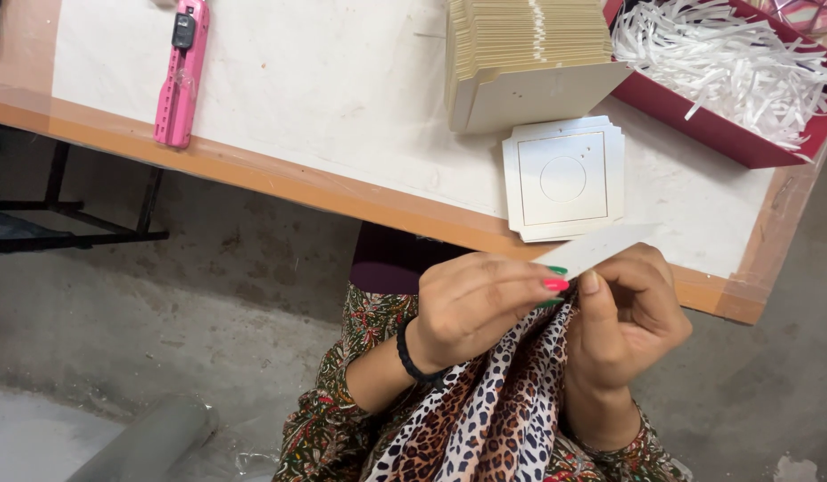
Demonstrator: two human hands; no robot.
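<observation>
Both hands meet just below the table's near edge, over my lap. My left hand point(471, 303), with painted nails and a black wristband, pinches the lower end of a flat white card piece point(596, 245). My right hand point(632, 317) grips the same card from the right side, thumb up against it. The card tilts up toward the table. Just above it on the table lies a small pile of flat square white cards point(563, 178) with a circle outline and cut corners.
A tall stack of cream cards point(521, 62) stands behind the small pile. A red tray point(717, 129) of white paper shreds sits at the right. A pink handheld tool point(181, 71) lies at the left. A grey roll point(146, 442) rests on the floor.
</observation>
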